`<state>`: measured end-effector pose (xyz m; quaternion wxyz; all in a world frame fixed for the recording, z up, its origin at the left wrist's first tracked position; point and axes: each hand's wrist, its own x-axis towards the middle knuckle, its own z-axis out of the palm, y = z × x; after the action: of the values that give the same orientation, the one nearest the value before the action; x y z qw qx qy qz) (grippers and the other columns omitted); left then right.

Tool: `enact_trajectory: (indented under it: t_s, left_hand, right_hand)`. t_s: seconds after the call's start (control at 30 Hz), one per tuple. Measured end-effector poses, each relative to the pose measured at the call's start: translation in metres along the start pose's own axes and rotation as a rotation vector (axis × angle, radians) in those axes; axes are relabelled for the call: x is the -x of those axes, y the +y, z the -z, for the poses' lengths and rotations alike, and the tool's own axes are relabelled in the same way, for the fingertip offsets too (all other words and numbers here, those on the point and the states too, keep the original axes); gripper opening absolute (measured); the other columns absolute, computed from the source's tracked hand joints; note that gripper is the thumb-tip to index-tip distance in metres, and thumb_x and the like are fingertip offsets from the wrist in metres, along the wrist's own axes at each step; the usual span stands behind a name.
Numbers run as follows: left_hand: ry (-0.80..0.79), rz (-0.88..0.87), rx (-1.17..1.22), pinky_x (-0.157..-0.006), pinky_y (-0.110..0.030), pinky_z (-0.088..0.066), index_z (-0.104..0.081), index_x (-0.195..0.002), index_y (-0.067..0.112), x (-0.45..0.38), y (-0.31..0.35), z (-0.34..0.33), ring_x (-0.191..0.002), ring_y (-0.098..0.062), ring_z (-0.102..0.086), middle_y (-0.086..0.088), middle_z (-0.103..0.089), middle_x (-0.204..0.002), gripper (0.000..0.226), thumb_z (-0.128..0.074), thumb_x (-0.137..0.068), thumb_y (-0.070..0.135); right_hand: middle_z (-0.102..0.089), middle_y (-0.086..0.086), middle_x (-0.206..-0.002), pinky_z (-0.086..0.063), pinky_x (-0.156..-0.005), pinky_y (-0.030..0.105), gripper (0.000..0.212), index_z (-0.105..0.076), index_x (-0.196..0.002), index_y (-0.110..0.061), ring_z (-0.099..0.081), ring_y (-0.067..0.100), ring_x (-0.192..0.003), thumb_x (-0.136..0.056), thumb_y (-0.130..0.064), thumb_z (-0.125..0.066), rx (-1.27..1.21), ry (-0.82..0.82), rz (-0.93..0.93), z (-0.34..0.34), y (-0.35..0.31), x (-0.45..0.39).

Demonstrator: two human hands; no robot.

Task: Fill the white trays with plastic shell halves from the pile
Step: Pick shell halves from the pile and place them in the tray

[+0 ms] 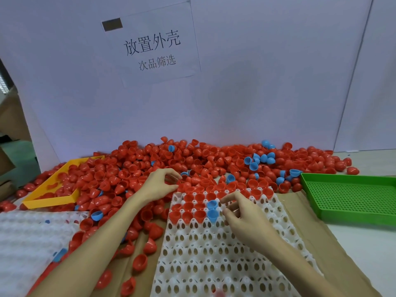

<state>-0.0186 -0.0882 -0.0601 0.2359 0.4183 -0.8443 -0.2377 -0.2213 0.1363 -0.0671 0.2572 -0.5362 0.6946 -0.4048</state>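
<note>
Fingers (230, 201) of the right hand (246, 215) curling loosely beside a blue shell half (212, 215) seated in the white tray (210, 254), grip not discernible; left hand (159, 185) reaching into the pile (171, 166), fingertips closing on red halves. Filling only the far rows, open mouths facing up; leaving most cells vacant, long axis of the tray running away across the desk (353, 254).

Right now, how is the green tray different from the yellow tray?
The green tray looks empty; the yellow tray has red shells spilling into it. The green tray sits on the right, apart from the pile; the yellow tray sits on the left, partly buried by it. Both are plastic trays with raised rims.
</note>
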Motion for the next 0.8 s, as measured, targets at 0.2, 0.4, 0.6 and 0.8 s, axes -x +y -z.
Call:
enact_trajectory:
  t_s: [0.2,0.4,0.6,0.8]
  left_hand:
    - [0.151,-0.084,-0.078,-0.096,-0.026,-0.053,-0.080,-0.101,0.021,0.011,-0.004,-0.014,-0.102,-0.006,-0.065,0.009,-0.070,-0.106,0.010,-0.077,-0.093,0.017]
    - [0.097,-0.008,-0.027,-0.092,-0.024,-0.057,-0.081,-0.100,0.028,0.012,-0.006,-0.017,-0.092,0.006,-0.069,0.016,-0.078,-0.095,0.008,-0.079,-0.093,0.025]
    - [0.107,0.018,-0.009,-0.090,-0.031,-0.061,-0.082,-0.095,0.030,0.006,-0.007,-0.022,-0.090,0.001,-0.071,0.014,-0.078,-0.090,0.011,-0.084,-0.087,0.022]
    - [0.314,-0.044,-0.001,-0.083,-0.019,-0.056,-0.078,-0.087,0.029,0.010,-0.008,-0.019,-0.089,0.006,-0.068,0.020,-0.074,-0.088,0.020,-0.077,-0.089,0.009]
  right_hand:
    - [-0.066,-0.007,-0.104,-0.049,-0.058,0.011,0.018,-0.058,-0.124,-0.026,-0.070,0.007,-0.084,-0.107,-0.020,-0.054,-0.007,-0.004,0.000,0.001,0.000,0.000]
    - [-0.066,-0.008,-0.103,-0.050,-0.058,0.012,0.018,-0.059,-0.123,-0.026,-0.069,0.007,-0.082,-0.107,-0.020,-0.054,0.006,-0.003,0.001,0.001,-0.001,0.000]
    - [-0.066,-0.008,-0.102,-0.047,-0.057,0.010,0.017,-0.059,-0.122,-0.026,-0.068,0.004,-0.078,-0.107,-0.021,-0.054,-0.004,0.000,0.001,0.001,-0.001,0.001]
    - [-0.066,-0.008,-0.101,-0.047,-0.056,0.010,0.017,-0.060,-0.122,-0.027,-0.067,0.003,-0.074,-0.107,-0.020,-0.054,-0.007,-0.002,-0.004,0.001,-0.002,0.001]
